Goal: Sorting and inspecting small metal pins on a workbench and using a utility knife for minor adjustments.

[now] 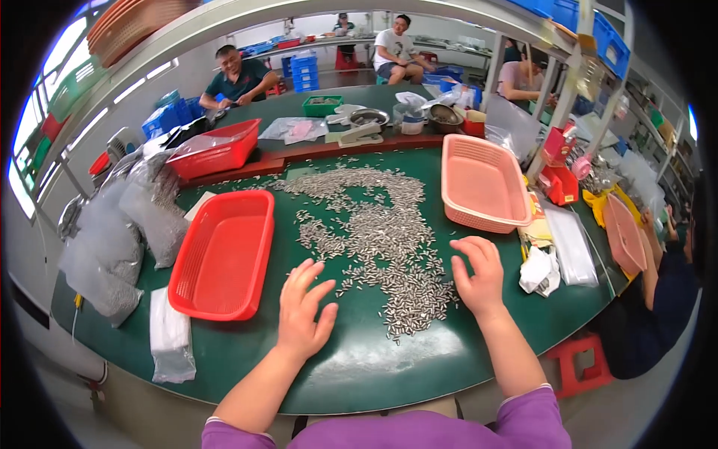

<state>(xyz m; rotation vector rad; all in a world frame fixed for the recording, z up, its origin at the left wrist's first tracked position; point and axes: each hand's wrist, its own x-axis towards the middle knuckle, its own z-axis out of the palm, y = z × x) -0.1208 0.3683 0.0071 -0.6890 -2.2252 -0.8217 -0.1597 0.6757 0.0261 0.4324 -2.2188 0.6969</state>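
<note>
Seated at a green table, both hands flat and empty. Left hand palm down, fingers spread and pointing far, resting on bare cloth just at the near-left fringe of the spread of small metal pins; gripping nothing, only a few stray pins by the fingertips. Right hand likewise open, fingers loosely splayed, set down at the near-right edge of the same spread, touching or all but touching the outermost pins; holding nothing.

Pins scattered in a long patch running from the far middle of the table toward the near side, thickest between the two hands and just beyond them. So: pile to the right and far of the left hand, to the left and far of the right hand, long axis roughly far to near. Right hand nearer the dense part, by the look of it.

Red tray empty, just left of the left hand. Pink basket far of the right hand, also empty. Clear plastic bags heaped at the left edge.
</note>
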